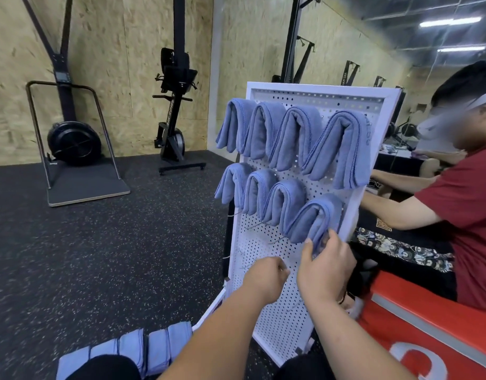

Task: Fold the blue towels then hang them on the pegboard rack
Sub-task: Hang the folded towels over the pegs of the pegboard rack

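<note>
At lower left of the frame, a row of folded blue towels (143, 349) lies on the dark speckled floor (126, 256), near the base of the pegboard rack (274, 319).

The rack is a white perforated panel in a white frame. It stands tilted at centre frame.

Eight hung towels (288, 138) are draped over it in two rows of four. Each is folded into a narrow band and hangs as an inverted U, with stitched edges visible. Neighbouring towels in a row touch or overlap.

Hand pose, as I read it:

1. Left hand (266, 278): at lower centre, in front of the bare lower part of the panel. The fingers are curled in toward the palm. I cannot tell whether they grip anything.
2. Right hand (325, 270): just right of the left hand, raised to the lower-right towel (313, 220). Thumb and fingers pinch that towel's hanging end, with the back of the hand toward the camera.

At right of the frame, a person in a red shirt (467, 215) sits beyond the rack, both forearms reaching left behind it. A red mat (428, 325) fills the lower right corner.
</note>
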